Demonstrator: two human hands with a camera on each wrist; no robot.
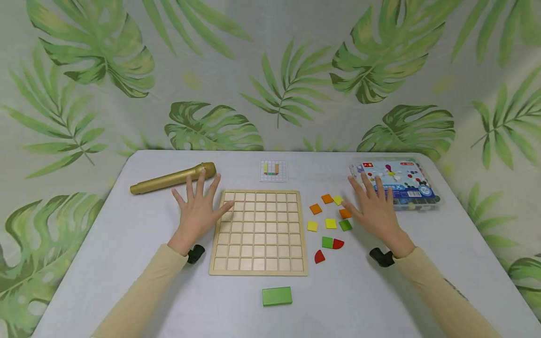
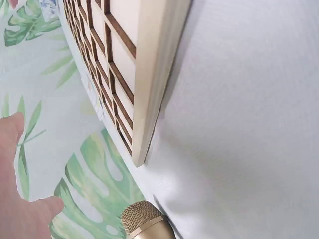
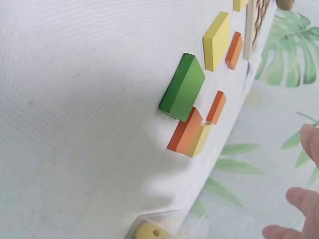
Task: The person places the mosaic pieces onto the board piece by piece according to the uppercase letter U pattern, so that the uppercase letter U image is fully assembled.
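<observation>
Square pale-wood gridded board (image 1: pixel 258 239) laid between left hand (image 1: pixel 195 213) and right hand (image 1: pixel 376 215); fingers of both spread, nothing pinched. To board's right, flat square orange, yellow and green tiles (image 1: pixel 331 224) are scattered; could be knocked askew if brushed by a lowered palm.

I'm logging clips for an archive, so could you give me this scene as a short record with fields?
left hand: fingers spread, holding nothing
right hand: fingers spread, holding nothing
between hands: grid board, coloured tiles
tile colours: orange, yellow, green, red
beyond board: pattern card
near side: green block
far left: gold microphone
far right: plastic box
</observation>
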